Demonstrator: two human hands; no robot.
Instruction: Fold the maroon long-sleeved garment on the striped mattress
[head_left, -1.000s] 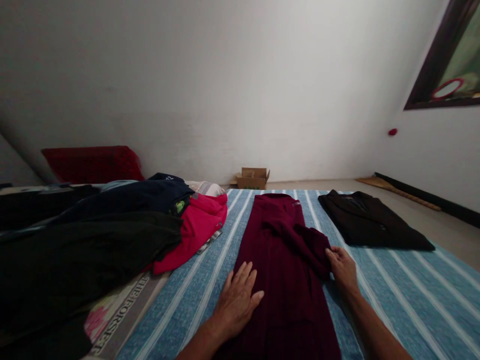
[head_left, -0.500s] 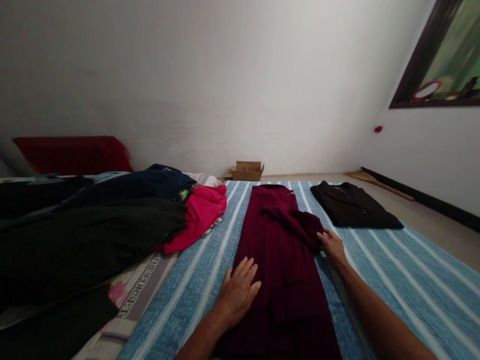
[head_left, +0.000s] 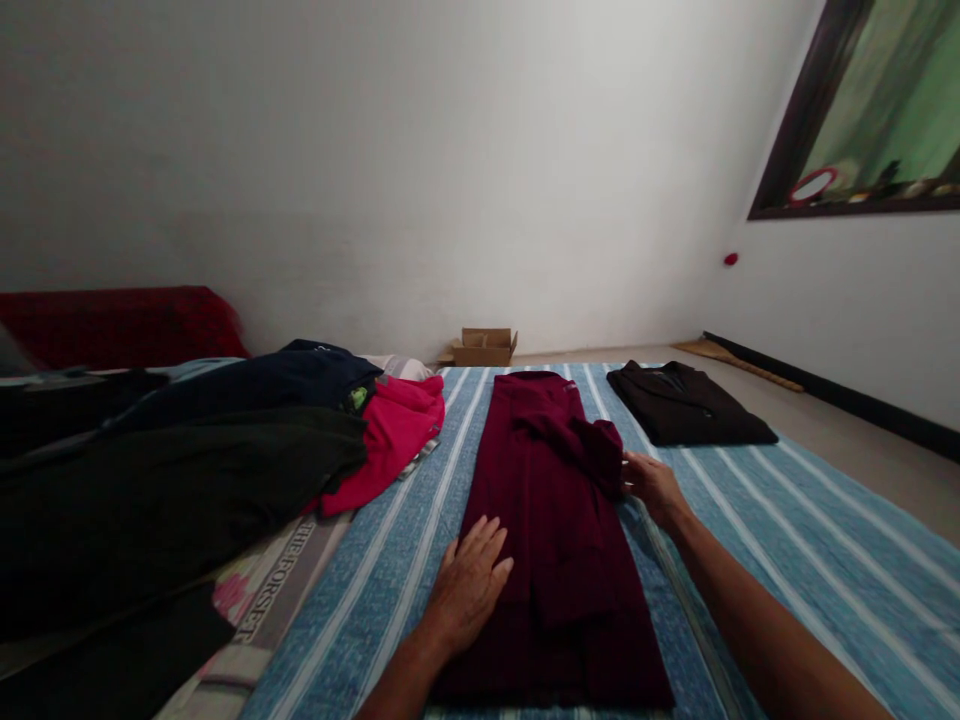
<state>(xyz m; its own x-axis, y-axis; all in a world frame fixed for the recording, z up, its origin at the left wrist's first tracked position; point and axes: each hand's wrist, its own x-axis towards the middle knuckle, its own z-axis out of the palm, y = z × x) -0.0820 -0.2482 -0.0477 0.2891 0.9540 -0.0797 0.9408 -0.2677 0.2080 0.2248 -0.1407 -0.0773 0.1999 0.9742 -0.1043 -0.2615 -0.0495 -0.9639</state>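
A maroon long-sleeved top (head_left: 517,480) lies lengthwise on the striped sheet, its sides turned in and one sleeve laid down over the body. On its left edge my left hand (head_left: 472,580) rests flat, fingers stretched out. My right hand (head_left: 654,485) is at the right edge, fingers bent and closed against the bunched sleeve fold (head_left: 604,445); part of that grip is hidden by the cloth. A folded black garment (head_left: 686,405) lies to the right, beyond my right hand.
The bed has a blue sheet with white stripes (head_left: 390,560). Loose dark clothes (head_left: 172,500) and a bright pink garment (head_left: 397,425) are heaped at left. A cardboard box (head_left: 484,347) stands by the wall. A red cloth-covered object (head_left: 127,325) is at the far left.
My right hand has shifted slightly left, and the bunched sleeve fold now sits closer in over the top. My left hand stays flat on the cloth. The view has turned slightly.
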